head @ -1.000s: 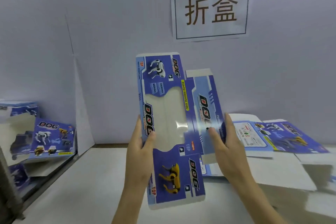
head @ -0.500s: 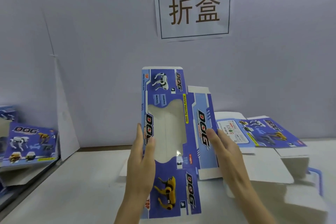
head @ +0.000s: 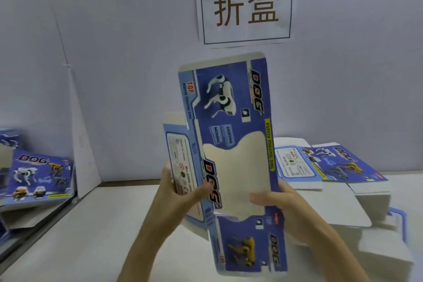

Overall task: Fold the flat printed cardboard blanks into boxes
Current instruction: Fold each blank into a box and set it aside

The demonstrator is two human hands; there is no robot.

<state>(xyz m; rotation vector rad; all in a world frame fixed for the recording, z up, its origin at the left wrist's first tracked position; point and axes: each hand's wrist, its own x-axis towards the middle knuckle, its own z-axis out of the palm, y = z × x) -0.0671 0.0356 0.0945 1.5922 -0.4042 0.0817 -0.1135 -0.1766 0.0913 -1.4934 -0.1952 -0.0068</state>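
Swung up, side panel now at L: DOG box blank (head: 231, 103), held above counter (head: 91, 236). Pinched at L panel by L hand (head: 180, 192), gripped at R edge by R hand (head: 281, 204), thumb on window.

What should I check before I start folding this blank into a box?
1. Left hand grips blank at its left panel: ok.
2. Right hand holds the right edge: ok.
3. Fingers off the window cutout: not ok, right fingers lie across it.
4. Printed side faces the camera: ok.
5. Rear panels and tabs: hidden, cannot tell.
6. Spare blanks lie apart on the table: ok.
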